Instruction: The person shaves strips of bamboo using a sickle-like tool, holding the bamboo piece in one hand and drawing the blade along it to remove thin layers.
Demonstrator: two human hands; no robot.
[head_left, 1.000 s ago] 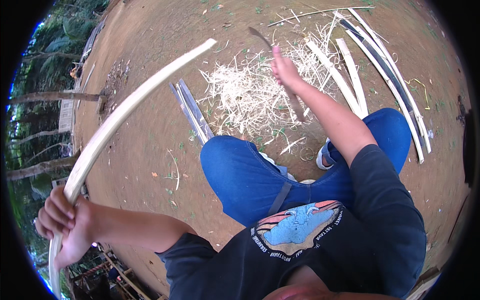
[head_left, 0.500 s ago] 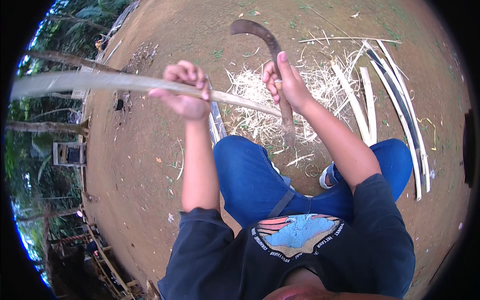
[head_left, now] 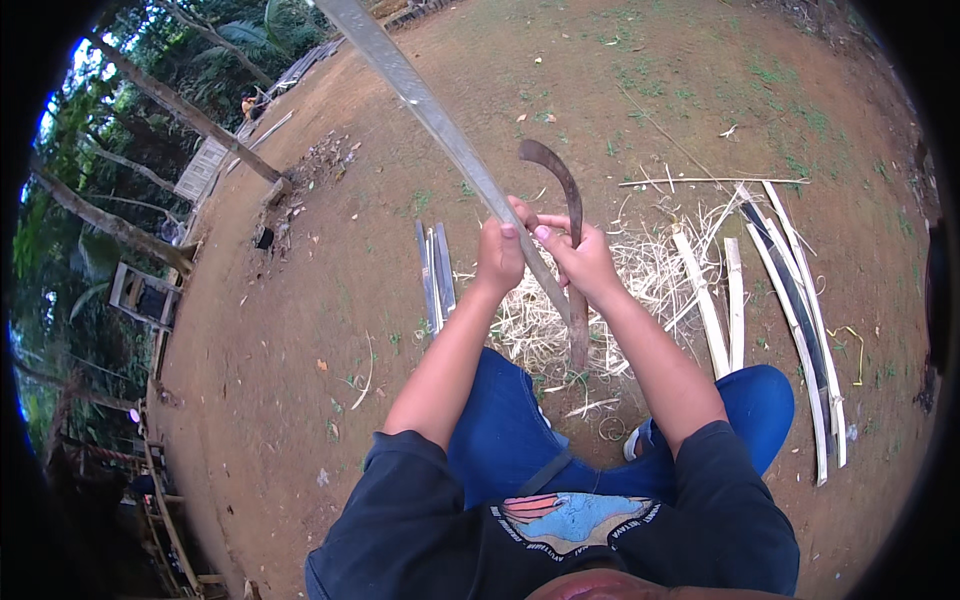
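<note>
— What does the left hand [head_left: 499, 255] hold?

— Its fingers are wrapped tight around a long pale split bamboo strip [head_left: 430, 115], which slants up and away to the upper left.

— And the right hand [head_left: 583, 262]?

— It is clenched around the dark curved-blade knife [head_left: 566, 200], just beside the strip, above pale shavings [head_left: 640, 275] on the bare dirt ground [head_left: 300, 300].

We have both forearms stretched forward from the lower edge, converging ahead of our knees. Our left hand [head_left: 499, 255] is closed in a fist, fingers wrapped tight, thumb up. Our right hand [head_left: 580, 258] sits just beside it, nearly touching, fingers curled closed, wrist bent slightly inward. Both elbows are gently bent.
</note>
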